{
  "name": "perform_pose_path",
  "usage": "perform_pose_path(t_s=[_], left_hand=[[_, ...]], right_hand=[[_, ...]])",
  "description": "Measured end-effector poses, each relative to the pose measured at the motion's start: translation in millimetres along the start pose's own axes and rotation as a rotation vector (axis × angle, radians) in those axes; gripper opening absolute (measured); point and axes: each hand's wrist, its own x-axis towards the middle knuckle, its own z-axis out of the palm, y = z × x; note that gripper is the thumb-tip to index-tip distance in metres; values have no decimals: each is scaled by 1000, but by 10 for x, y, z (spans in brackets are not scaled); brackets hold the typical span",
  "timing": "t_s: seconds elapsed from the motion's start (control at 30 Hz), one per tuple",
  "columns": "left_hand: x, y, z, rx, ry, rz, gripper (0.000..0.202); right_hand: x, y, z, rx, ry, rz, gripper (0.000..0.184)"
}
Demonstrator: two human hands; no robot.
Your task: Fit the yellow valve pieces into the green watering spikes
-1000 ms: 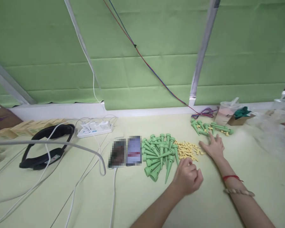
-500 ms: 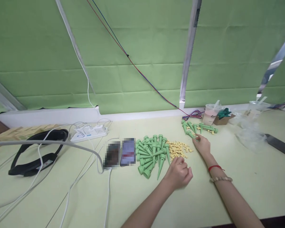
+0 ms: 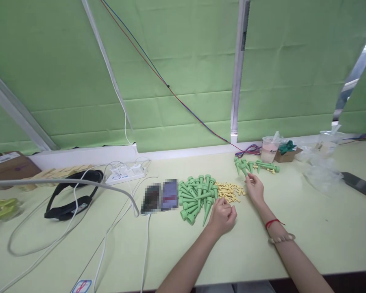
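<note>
My right hand [image 3: 255,189] pinches a green plastic plant-watering spike [image 3: 243,171] by one end, close to a small group of green spikes [image 3: 266,165], some with yellow pieces on them. Curled into a loose fist, my left hand [image 3: 222,215] rests at the near side of a pile of small yellow valve-like pieces [image 3: 229,190]. Whatever its fingers may hold is hidden. Left of the yellow pile lies a larger heap of green spikes [image 3: 198,197], hollow and cone-shaped, pointing various ways.
Two blurred-out flat devices [image 3: 170,195] lie left of the heap. Farther left are a power strip [image 3: 126,173], white cables and a black headset [image 3: 68,207]. At the back right stand a drink cup [image 3: 269,149], a small cardboard box [image 3: 288,154] and plastic bags [image 3: 319,175].
The camera view has shifted, showing more of the left side. My right hand has lifted the spike and tilted it upright over the small group. My left hand stays closed near the yellow pile.
</note>
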Motion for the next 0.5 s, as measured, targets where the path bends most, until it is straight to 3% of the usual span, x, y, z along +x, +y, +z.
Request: perform_pose_path(t_s=[0.13, 0.3, 0.4, 0.5], left_hand=[[-8, 28, -3, 45, 73, -16, 23], [-18, 37, 1, 94, 0, 136, 24], [8, 87, -40, 160, -97, 369, 35], [95, 302, -97, 208, -150, 699, 49]], right_hand=[[-124, -116, 60, 213, -58, -5, 48], [-211, -172, 92, 209, -81, -59, 44], [-223, -193, 116, 157, -57, -76, 45], [-215, -310, 187, 51, -106, -115, 43]])
